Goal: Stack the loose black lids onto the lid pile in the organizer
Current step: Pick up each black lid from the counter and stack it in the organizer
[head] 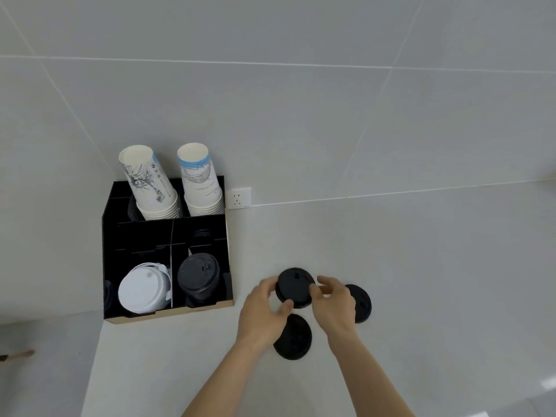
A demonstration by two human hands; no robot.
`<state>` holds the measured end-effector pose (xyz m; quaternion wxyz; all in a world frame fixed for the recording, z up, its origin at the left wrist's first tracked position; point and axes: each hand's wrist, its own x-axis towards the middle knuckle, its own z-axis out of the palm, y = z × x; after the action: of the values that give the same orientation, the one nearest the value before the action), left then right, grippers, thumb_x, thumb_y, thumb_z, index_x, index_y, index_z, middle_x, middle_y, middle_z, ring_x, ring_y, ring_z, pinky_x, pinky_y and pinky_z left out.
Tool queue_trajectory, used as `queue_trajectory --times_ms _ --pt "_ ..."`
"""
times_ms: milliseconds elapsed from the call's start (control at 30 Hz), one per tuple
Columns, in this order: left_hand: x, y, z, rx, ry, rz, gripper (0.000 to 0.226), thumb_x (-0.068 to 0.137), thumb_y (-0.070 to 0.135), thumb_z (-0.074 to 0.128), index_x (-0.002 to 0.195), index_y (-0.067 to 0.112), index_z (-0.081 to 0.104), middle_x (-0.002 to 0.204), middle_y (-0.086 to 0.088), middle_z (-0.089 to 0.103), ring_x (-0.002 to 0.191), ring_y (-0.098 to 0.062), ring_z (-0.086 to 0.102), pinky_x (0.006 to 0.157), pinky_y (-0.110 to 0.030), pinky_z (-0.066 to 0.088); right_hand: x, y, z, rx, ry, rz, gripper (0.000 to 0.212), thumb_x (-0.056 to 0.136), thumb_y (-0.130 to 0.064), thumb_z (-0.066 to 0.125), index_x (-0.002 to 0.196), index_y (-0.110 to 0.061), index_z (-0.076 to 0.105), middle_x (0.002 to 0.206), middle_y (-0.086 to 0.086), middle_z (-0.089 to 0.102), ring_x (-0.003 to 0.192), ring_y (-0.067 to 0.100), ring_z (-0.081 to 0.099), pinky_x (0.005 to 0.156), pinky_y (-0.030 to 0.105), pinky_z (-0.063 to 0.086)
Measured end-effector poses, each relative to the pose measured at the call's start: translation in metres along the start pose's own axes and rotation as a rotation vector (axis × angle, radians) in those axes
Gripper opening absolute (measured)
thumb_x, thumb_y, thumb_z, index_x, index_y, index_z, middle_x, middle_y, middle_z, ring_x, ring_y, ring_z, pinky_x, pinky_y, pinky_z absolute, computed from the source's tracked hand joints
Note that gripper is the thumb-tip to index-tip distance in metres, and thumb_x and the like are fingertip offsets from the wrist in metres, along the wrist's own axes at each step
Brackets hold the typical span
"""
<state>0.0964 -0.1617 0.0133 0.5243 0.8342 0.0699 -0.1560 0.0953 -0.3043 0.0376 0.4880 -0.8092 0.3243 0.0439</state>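
Note:
A black lid (294, 286) is held above the white counter between both hands. My left hand (264, 311) grips its left and near edge, and my right hand (334, 305) pinches its right edge. A second loose black lid (296, 340) lies on the counter just below the hands. A third black lid (361, 302) lies to the right, partly hidden by my right hand. The black organizer (120, 233) stands at the left, with the black lid pile (197, 276) in its front right compartment.
A white lid pile (144, 288) fills the organizer's front left compartment. Two stacks of paper cups (198, 179) lean in the back compartments. A wall socket (239, 197) sits right of the organizer. The counter's left edge drops away below the organizer.

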Motion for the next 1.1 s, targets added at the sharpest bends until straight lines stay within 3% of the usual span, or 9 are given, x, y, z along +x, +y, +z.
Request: queue_trajectory --times_ms 167,300,400,500,667,933,1100 --pt "0.006 0.018 -0.060 -0.034 0.281 0.078 0.039 0.087 0.033 0.068 0.125 0.034 0.057 0.116 0.018 0.060 0.108 -0.003 0.058 0.096 -0.027 0.046 -0.010 -0.061 0.027 0.027 -0.016 -0.224 0.029 0.093 -0.033 0.059 0.119 -0.023 0.065 0.097 -0.010 0.068 0.081 -0.002 0.062 0.083 0.032 0.051" --pt "0.011 0.010 -0.108 -0.006 0.433 0.088 0.031 0.088 0.029 0.065 0.119 0.031 0.063 0.110 0.015 0.063 0.103 -0.006 0.061 0.089 -0.026 0.046 -0.019 -0.095 0.068 -0.026 -0.079 -0.349 0.020 0.091 -0.031 0.059 0.104 -0.024 0.073 0.096 -0.008 0.072 0.079 0.000 0.064 0.083 0.032 0.055" --pt "0.016 -0.012 -0.134 0.078 0.501 0.029 0.032 0.089 0.032 0.064 0.121 0.030 0.062 0.110 0.012 0.065 0.104 -0.008 0.061 0.087 -0.027 0.047 -0.027 -0.105 0.100 -0.122 -0.125 -0.405 0.021 0.090 -0.033 0.061 0.105 -0.025 0.073 0.095 -0.006 0.072 0.081 0.008 0.067 0.082 0.032 0.055" --pt "0.019 -0.031 -0.148 0.130 0.519 -0.013 0.032 0.088 0.033 0.064 0.120 0.030 0.063 0.109 0.014 0.069 0.104 -0.009 0.063 0.089 -0.032 0.052 -0.032 -0.104 0.127 -0.237 -0.168 -0.452 0.021 0.089 -0.035 0.063 0.106 -0.027 0.071 0.097 -0.004 0.070 0.087 0.015 0.068 0.079 0.030 0.053" --pt "0.024 -0.048 -0.152 0.168 0.483 -0.053 0.031 0.086 0.029 0.069 0.117 0.028 0.067 0.101 0.012 0.071 0.091 -0.010 0.063 0.078 -0.025 0.049 -0.033 -0.091 0.153 -0.367 -0.198 -0.456 0.022 0.087 -0.033 0.065 0.107 -0.027 0.070 0.098 -0.006 0.071 0.086 0.015 0.068 0.075 0.032 0.058" --pt "0.029 -0.062 -0.144 0.264 0.470 -0.080 0.039 0.084 0.038 0.070 0.120 0.027 0.063 0.109 0.008 0.070 0.103 -0.015 0.062 0.089 -0.036 0.054 -0.025 -0.081 0.161 -0.368 -0.203 -0.428 0.020 0.089 -0.022 0.065 0.107 -0.020 0.072 0.098 -0.002 0.075 0.084 0.017 0.069 0.071 0.023 0.049" --pt "0.029 -0.063 -0.142 0.398 0.483 -0.061 0.040 0.085 0.040 0.068 0.120 0.023 0.061 0.108 0.003 0.070 0.103 -0.021 0.057 0.090 -0.037 0.049 -0.021 -0.074 0.163 -0.374 -0.194 -0.416 0.028 0.089 -0.023 0.066 0.117 -0.018 0.070 0.105 -0.003 0.075 0.094 0.018 0.070 0.081 0.025 0.053"
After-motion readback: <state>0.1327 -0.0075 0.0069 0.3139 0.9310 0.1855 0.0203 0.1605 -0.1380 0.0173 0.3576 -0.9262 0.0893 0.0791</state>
